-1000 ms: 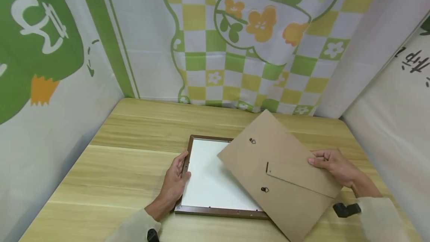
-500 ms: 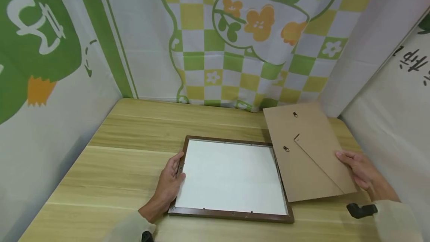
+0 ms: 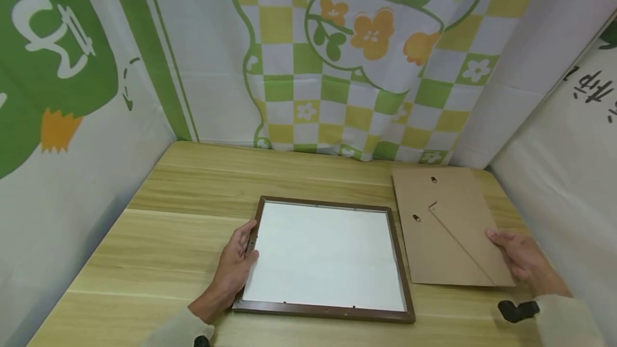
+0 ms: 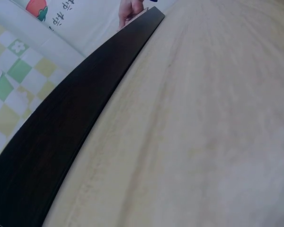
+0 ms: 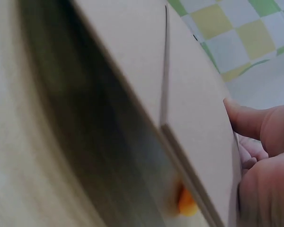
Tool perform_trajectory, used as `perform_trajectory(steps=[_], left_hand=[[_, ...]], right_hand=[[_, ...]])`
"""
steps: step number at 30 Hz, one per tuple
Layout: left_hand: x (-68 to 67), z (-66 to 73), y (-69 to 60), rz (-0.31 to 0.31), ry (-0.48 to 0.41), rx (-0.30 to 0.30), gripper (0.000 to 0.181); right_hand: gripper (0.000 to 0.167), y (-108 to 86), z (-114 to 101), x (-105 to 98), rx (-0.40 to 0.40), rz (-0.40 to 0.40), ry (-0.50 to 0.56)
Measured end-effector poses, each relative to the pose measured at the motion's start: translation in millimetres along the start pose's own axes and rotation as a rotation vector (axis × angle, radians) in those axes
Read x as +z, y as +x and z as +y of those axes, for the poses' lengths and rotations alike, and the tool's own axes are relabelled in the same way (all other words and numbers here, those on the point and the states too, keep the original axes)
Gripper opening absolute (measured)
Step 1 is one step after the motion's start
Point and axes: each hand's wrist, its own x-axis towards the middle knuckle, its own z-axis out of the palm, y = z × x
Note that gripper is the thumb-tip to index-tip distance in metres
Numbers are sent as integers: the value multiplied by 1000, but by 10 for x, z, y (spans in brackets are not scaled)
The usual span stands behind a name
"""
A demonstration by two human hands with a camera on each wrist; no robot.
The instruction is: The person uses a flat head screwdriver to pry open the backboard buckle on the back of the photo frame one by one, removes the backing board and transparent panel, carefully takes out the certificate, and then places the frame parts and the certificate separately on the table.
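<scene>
A brown picture frame [image 3: 332, 310] lies face down on the table, a white panel [image 3: 328, 256] filling its opening. My left hand [image 3: 231, 266] grips its left side, thumb on the upper edge and fingers along the outside. In the left wrist view the frame's dark side [image 4: 78, 106] runs along the tabletop. To the right of the frame, my right hand [image 3: 523, 258] pinches the right edge of a brown backing board [image 3: 448, 240]. The board has two hanging rings and a stand flap. In the right wrist view the board [image 5: 199, 123] is tilted, with a shadowed gap beneath it.
The wooden table [image 3: 193, 181] meets a checked, flower-printed curtain [image 3: 332, 90] at the back. Printed cloth walls [image 3: 82, 202] stand on the left and right. A small blurred orange spot [image 5: 187, 203] shows below the board in the right wrist view; its kind is unclear.
My right hand has carried the backing board off the frame to the right, turned it and lowered it toward the table. My left hand and the frame have shifted slightly left.
</scene>
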Motion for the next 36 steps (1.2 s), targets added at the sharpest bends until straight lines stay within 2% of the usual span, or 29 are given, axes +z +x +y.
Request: perform_trajectory(steps=[3,8,12,16,19,21,26,30,31,33,36], left_hand=[[-14,4,-2,2,0,-2,62],[-35,-2,0,12,4,-33,64],[-36,-5,9,13,-7,-44,64],[-24,-8,11,21,-19,-44,64],[-13,-10,12,24,-27,-40,65],[-7,-12,12,26,-30,-36,65],[2,-16,2,20,-43,-16,64],[4,-17,-7,6,-47,-11,63],[4,-17,-7,5,-46,-11,63],[3,-17,-6,5,-44,-13,63],[4,-15,-1,6,-44,-9,63]], right_hand=[[34,-21,14,41,-32,22,-127],[44,-16,-1,117,-74,115,-467],[47,16,-6,129,-92,192,-648],[51,14,-35,142,-183,282,-838],[43,1,-61,162,-261,323,-985],[39,-8,-76,181,-286,338,-1047],[37,-33,-109,253,-299,360,-1093],[31,-94,-173,387,-391,414,-1130],[29,-119,-204,444,-433,432,-1132],[24,-166,-271,589,-567,460,-1111],[21,-251,-383,861,-766,419,-1042]])
